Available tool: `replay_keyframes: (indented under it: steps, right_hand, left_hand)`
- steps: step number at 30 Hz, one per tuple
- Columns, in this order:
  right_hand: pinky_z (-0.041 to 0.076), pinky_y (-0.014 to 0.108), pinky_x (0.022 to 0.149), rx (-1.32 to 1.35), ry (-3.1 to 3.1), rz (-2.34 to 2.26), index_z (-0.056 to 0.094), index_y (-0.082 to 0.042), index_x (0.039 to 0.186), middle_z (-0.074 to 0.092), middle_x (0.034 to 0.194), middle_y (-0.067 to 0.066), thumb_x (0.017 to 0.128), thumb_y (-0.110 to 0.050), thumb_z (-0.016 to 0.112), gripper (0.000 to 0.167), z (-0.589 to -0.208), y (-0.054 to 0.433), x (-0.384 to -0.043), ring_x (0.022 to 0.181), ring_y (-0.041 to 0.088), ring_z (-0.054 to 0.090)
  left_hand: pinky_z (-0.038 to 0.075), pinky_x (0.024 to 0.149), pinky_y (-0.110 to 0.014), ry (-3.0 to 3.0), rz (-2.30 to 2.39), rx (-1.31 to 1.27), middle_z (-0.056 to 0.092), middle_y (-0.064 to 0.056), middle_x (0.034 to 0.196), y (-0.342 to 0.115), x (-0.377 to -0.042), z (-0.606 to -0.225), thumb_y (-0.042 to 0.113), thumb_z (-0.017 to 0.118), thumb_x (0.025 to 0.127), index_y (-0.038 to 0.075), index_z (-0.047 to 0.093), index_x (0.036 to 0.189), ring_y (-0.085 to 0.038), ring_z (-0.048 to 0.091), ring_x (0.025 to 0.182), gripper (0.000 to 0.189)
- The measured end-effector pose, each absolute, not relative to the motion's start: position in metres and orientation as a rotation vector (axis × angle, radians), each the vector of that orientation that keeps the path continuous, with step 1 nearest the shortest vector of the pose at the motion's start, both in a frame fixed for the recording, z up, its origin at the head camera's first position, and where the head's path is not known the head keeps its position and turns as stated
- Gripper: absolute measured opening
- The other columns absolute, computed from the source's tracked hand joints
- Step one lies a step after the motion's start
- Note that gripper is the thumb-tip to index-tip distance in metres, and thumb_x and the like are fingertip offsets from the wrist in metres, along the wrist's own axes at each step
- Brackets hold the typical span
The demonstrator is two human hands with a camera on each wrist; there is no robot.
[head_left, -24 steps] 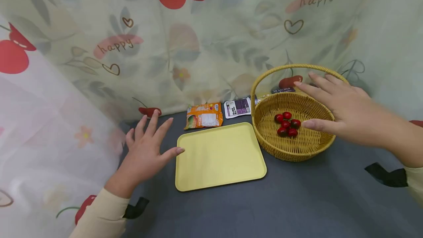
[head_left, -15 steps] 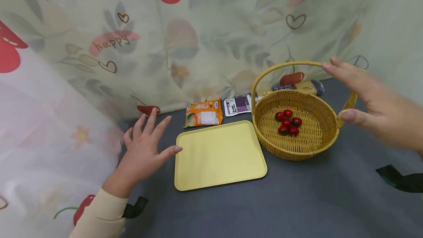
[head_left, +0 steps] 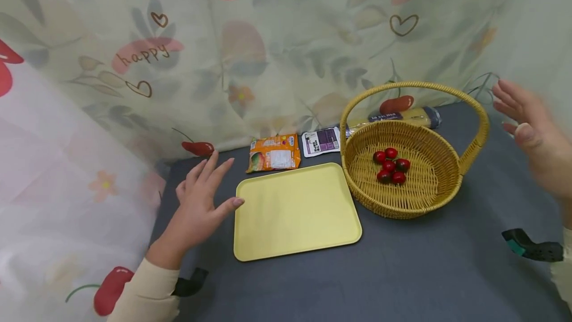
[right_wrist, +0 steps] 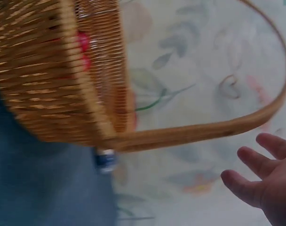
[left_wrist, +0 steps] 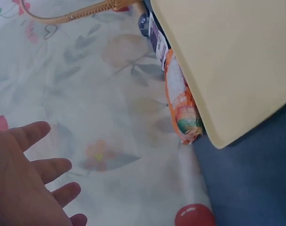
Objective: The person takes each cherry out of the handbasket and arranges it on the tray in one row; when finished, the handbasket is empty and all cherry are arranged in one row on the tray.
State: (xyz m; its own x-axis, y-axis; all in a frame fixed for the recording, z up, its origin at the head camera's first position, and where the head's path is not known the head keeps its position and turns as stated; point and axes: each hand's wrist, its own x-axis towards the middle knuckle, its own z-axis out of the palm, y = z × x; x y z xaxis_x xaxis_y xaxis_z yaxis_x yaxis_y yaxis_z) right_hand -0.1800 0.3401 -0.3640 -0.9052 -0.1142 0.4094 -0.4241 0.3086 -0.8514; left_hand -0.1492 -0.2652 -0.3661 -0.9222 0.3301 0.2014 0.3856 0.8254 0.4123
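Observation:
My left hand (head_left: pixel 196 207) hovers by the left edge of a yellow tray (head_left: pixel 297 212), fingers spread and holding nothing. To the right of a wicker basket (head_left: pixel 402 207), apart from its handle (head_left: pixel 473 155), my right hand (head_left: pixel 538 138) is raised with nothing in it. Several dark red cherries (head_left: pixel 389 165) lie together inside the basket. In the right wrist view the fingertips (right_wrist: pixel 234 181) are near the basket handle (right_wrist: pixel 190 134) but do not touch it. The left wrist view shows spread fingers (left_wrist: pixel 53 170) away from the tray (left_wrist: pixel 227 70).
Behind the tray lie an orange snack packet (head_left: pixel 274 153) and a white and purple packet (head_left: pixel 321 141). A long yellow packet with a dark end (head_left: pixel 415 117) lies behind the basket. Patterned cloth (head_left: pixel 286 63) hangs at the back and sides of the dark grey table (head_left: pixel 313 282).
My right hand has moved right, from over the basket to beyond its handle. The left hand stays nearly in place, and the tray, basket and cherries have not visibly moved.

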Motion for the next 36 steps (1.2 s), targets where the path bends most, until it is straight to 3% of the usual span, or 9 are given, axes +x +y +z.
replay_keyframes:
  steps: [7, 11, 14, 18, 24, 29, 33, 36]
  right_hand:
    - [0.019, 0.034, 0.121, 0.416, -2.271, 1.827, 0.024, -0.023, 0.174, 0.024, 0.174, 0.012, 0.113, -0.052, 0.054, 0.074, -0.429, 0.345, -0.190, 0.156, 0.023, 0.024]
    - [0.031, 0.024, 0.113, 0.394, -2.139, 2.054, 0.027, -0.019, 0.173, 0.024, 0.174, 0.015, 0.113, -0.052, 0.053, 0.074, -0.456, 0.340, -0.194, 0.157, 0.026, 0.026]
    - [0.034, 0.020, 0.109, 0.408, -1.987, 2.220, 0.028, -0.016, 0.173, 0.023, 0.175, 0.016, 0.117, -0.047, 0.045, 0.067, -0.471, 0.332, -0.193, 0.158, 0.027, 0.025]
    - [0.031, 0.023, 0.113, 0.423, -1.837, 2.304, 0.032, -0.009, 0.171, 0.030, 0.171, 0.015, 0.120, -0.042, 0.034, 0.060, -0.484, 0.317, -0.191, 0.156, 0.024, 0.031]
    - [0.039, 0.025, 0.105, 0.463, -1.687, 2.334, 0.041, 0.003, 0.164, 0.043, 0.161, 0.013, 0.121, -0.035, 0.030, 0.058, -0.506, 0.310, -0.190, 0.141, 0.016, 0.047]
    - [0.046, 0.023, 0.100, 0.433, -1.726, 2.336, 0.039, -0.004, 0.166, 0.043, 0.157, 0.012, 0.120, -0.012, 0.036, 0.047, -0.519, 0.314, -0.193, 0.133, 0.015, 0.053]
    - [0.047, 0.021, 0.100, 0.457, -1.767, 2.331, 0.033, -0.006, 0.168, 0.041, 0.156, 0.012, 0.112, 0.008, 0.041, 0.058, -0.526, 0.317, -0.196, 0.134, 0.015, 0.053]
    - [0.050, 0.021, 0.099, 0.483, -1.765, 2.337, 0.030, -0.006, 0.169, 0.040, 0.157, 0.012, 0.109, 0.014, 0.043, 0.065, -0.528, 0.318, -0.197, 0.136, 0.016, 0.053]
  left_hand:
    - [0.006, 0.110, -0.080, -2.829, -0.887, -0.645, 0.014, -0.007, 0.181, -0.256, -0.154, -0.389, 0.064, 0.061, 0.106, 0.019, 0.037, 0.172, -0.044, 0.012, 0.159, 0.083]
    - [0.006, 0.111, -0.080, -2.801, -1.017, -0.675, 0.017, -0.006, 0.180, -0.247, -0.156, -0.403, 0.068, 0.056, 0.106, 0.018, 0.037, 0.171, -0.042, 0.016, 0.157, 0.085]
    - [0.006, 0.110, -0.081, -2.758, -1.118, -0.709, 0.020, -0.006, 0.179, -0.238, -0.157, -0.412, 0.072, 0.052, 0.106, 0.014, 0.038, 0.171, -0.042, 0.019, 0.156, 0.088]
    - [0.011, 0.111, -0.082, -2.691, -1.261, -0.757, 0.024, -0.008, 0.178, -0.224, -0.158, -0.423, 0.070, 0.050, 0.107, 0.013, 0.040, 0.170, -0.042, 0.021, 0.156, 0.086]
    - [0.023, 0.116, -0.076, -2.591, -1.479, -0.837, 0.030, -0.011, 0.176, -0.198, -0.164, -0.434, 0.070, 0.048, 0.108, 0.011, 0.040, 0.169, -0.038, 0.024, 0.159, 0.085]
    - [0.036, 0.109, -0.073, -2.541, -1.628, -0.858, 0.036, -0.010, 0.172, -0.174, -0.171, -0.440, 0.073, 0.046, 0.107, 0.011, 0.041, 0.169, -0.035, 0.033, 0.155, 0.088]
    - [0.039, 0.109, -0.068, -2.525, -1.732, -0.852, 0.042, -0.008, 0.169, -0.150, -0.177, -0.440, 0.078, 0.044, 0.104, 0.011, 0.042, 0.168, -0.033, 0.041, 0.151, 0.093]
    - [0.040, 0.110, -0.064, -2.516, -1.786, -0.873, 0.043, -0.006, 0.168, -0.130, -0.183, -0.439, 0.081, 0.042, 0.102, 0.012, 0.043, 0.167, -0.030, 0.043, 0.150, 0.095]
